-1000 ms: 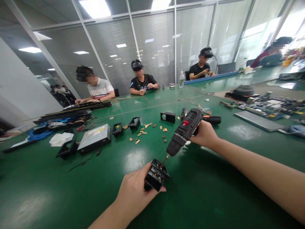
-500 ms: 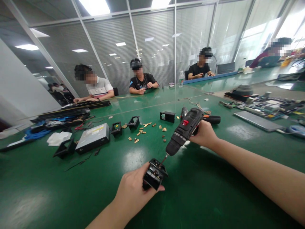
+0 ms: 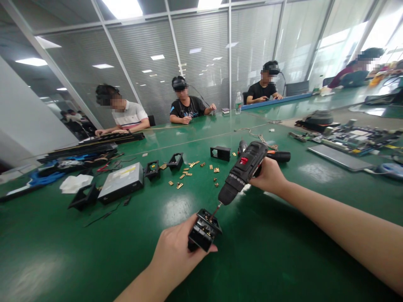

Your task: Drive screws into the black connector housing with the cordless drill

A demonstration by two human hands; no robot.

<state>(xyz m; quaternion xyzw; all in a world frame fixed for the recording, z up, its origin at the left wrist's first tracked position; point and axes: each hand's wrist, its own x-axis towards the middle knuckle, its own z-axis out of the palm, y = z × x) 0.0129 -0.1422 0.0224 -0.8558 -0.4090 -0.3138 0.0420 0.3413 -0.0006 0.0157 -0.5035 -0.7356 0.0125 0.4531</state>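
My left hand (image 3: 176, 243) is closed around a small black plastic housing (image 3: 204, 233) with brass-coloured parts inside, held just over the green table. In my right hand (image 3: 269, 176) is a black cordless drill (image 3: 241, 174) with a red switch, pointing down and to the left. Its thin bit reaches into the top of the housing; whether it sits on a screw is too small to tell. Beyond the drill's chuck lie several small brass plates (image 3: 185, 172). A black rectangular frame (image 3: 220, 153) stands behind them.
To the left are a silver disc drive (image 3: 121, 183), more black frames (image 3: 83, 196) and white tissue (image 3: 76, 183). Circuit boards (image 3: 352, 136) and a flat silver device (image 3: 338, 158) lie at the right. A bottle (image 3: 238, 103) stands on the far side, where several people sit.
My hands, the drill and the housing hold nearly the same pose. Across the table, the middle person's hand has moved outward to a small object. The view has shifted slightly.
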